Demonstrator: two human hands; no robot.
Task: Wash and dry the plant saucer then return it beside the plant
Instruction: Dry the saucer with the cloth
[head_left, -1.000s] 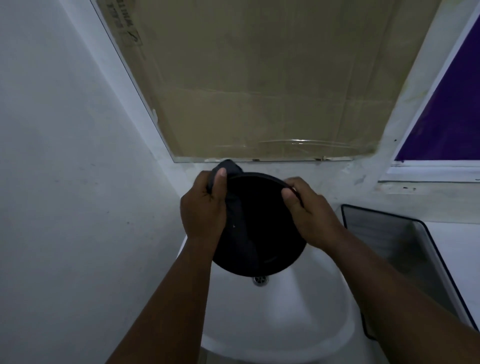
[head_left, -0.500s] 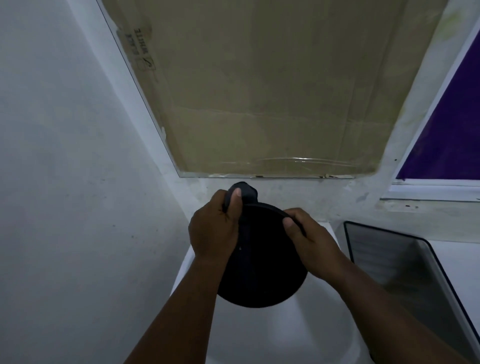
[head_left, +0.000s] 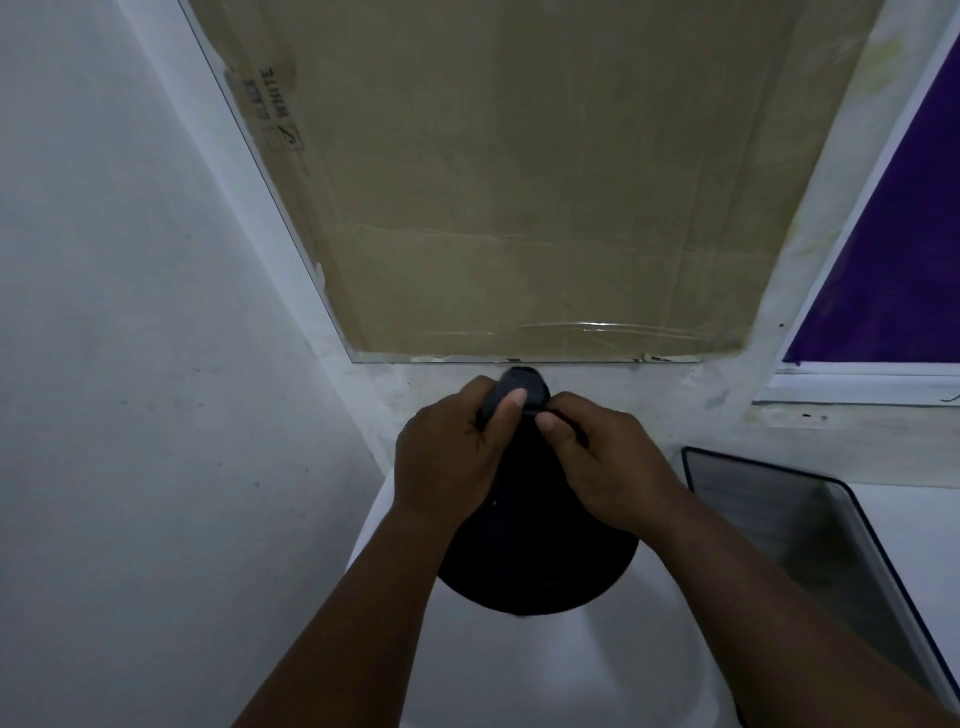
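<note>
A: Saucer (head_left: 540, 577): black, held tilted over the white sink (head_left: 519, 670), both hands at its 12 o'clock rim.

B: Grip?

A: Left hand (head_left: 447, 457) pinches a dark cloth (head_left: 522, 384) against the rim; right hand (head_left: 608, 467) is clamped on the rim beside it.

B: Step?

A: Drying, I'd judge. Next calls for working the cloth around, then carrying the saucer to the plant, which is out of view.

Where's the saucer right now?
In the head view's lower centre, the saucer is held above the white sink by the left hand and right hand.
</note>
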